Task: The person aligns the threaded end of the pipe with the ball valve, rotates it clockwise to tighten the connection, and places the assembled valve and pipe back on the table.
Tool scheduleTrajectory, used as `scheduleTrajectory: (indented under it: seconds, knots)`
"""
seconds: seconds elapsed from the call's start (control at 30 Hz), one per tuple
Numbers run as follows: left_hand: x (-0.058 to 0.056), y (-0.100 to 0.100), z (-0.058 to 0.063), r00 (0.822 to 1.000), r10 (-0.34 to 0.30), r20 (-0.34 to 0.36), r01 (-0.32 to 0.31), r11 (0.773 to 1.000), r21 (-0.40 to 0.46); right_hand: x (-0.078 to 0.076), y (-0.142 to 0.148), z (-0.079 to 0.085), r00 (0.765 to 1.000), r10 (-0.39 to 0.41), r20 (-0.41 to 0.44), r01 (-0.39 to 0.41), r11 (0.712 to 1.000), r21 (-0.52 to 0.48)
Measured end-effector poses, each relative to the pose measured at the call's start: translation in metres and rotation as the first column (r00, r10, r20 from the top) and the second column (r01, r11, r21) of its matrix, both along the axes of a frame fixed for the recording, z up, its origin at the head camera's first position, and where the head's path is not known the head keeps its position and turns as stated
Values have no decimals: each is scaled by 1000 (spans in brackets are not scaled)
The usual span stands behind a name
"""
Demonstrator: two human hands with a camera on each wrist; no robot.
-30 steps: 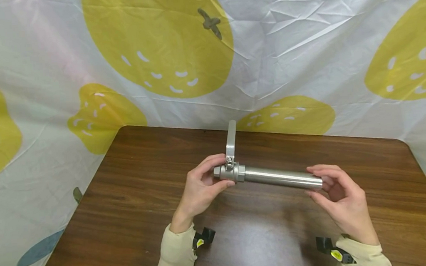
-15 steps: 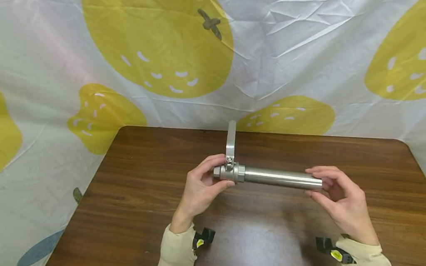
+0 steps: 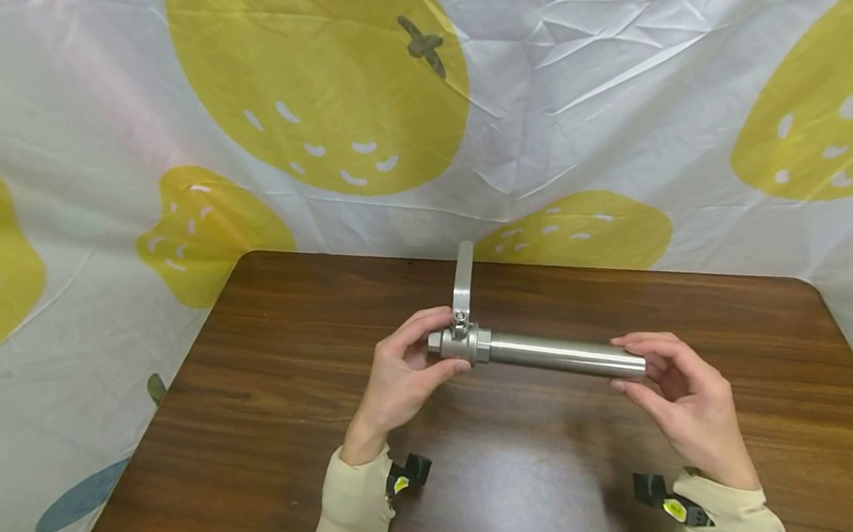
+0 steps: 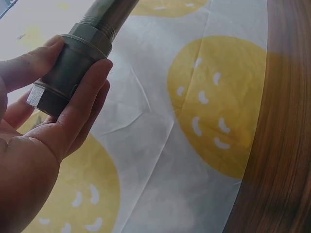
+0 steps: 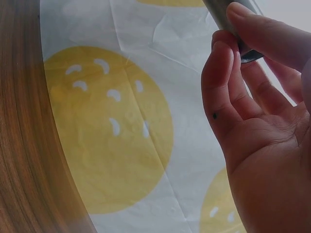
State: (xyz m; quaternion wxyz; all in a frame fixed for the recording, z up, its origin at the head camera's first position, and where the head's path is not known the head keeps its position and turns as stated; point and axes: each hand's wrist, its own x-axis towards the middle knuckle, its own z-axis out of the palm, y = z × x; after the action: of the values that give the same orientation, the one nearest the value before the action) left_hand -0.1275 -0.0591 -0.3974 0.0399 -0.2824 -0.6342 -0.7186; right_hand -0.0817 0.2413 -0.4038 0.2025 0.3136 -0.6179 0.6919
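Note:
A steel ball valve (image 3: 459, 346) with a long flat lever handle (image 3: 463, 280) is joined to a shiny metal pipe (image 3: 561, 353). Screw threads show where the two meet in the left wrist view. My left hand (image 3: 398, 381) grips the valve body (image 4: 73, 63) between thumb and fingers, at its hexagonal end. The pipe's free end is pinched by my right hand (image 3: 696, 395); the right wrist view shows thumb and fingers around the pipe tip (image 5: 250, 53). Valve and pipe are held over the table, sloping slightly down to the right, with the lever pointing away from me.
Beneath the hands is a dark brown wood-grain table (image 3: 309, 308) with rounded far corners. A white cloth (image 3: 536, 124) printed with large yellow fruit hangs behind it and on both sides. Each wrist carries a small black camera mount (image 3: 413, 472).
The right fingers shift very slightly on the pipe's end. Otherwise both hands, the valve and the pipe stay in the same place.

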Motion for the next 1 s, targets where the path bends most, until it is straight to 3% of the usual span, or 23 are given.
scheduleTrajectory:
  seconds: [1.0]
  knots:
    - [0, -2, 1, 1000, -7, -15, 7, 1000, 5, 5, -3, 6, 997, -41, 59, 39, 998, 40]
